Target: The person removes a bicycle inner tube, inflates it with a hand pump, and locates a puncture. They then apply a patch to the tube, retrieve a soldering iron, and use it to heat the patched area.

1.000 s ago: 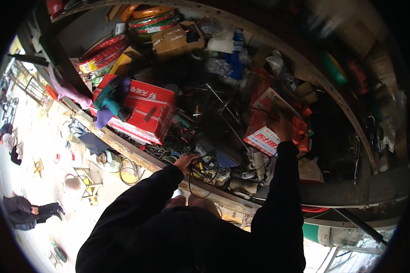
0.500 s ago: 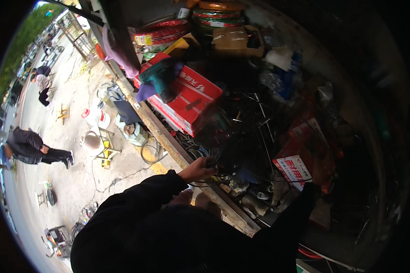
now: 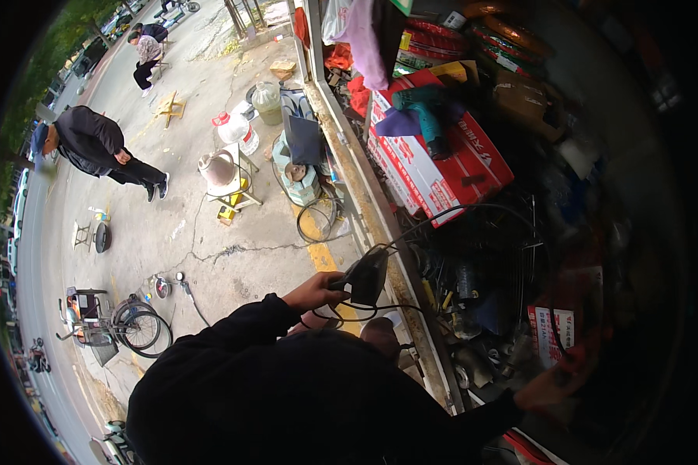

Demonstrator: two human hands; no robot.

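My left hand (image 3: 316,292) is closed on the edge of a dark, flat, box-like piece (image 3: 368,277) with black cables coming off it, held beside the metal sill. Its exact kind does not show. From it a black cable (image 3: 482,206) arches over the clutter and comes down to my right hand (image 3: 554,385). That hand is in deep shadow at the lower right, apparently closed on the cable, its fingers only partly visible. Close by it stands a red and white box (image 3: 551,333).
A teal cordless drill (image 3: 426,116) lies on a large red and white carton (image 3: 450,170). A worn metal sill (image 3: 371,203) divides the dark, cluttered interior from the pavement. Outside are a stool (image 3: 233,180), a wheelchair (image 3: 105,319) and a person in dark clothes (image 3: 93,139).
My left hand has brought the dark piece out from the shadowed clutter to the sill. My right hand has moved down and right, drawing the cable into a wide arch. The view has swung.
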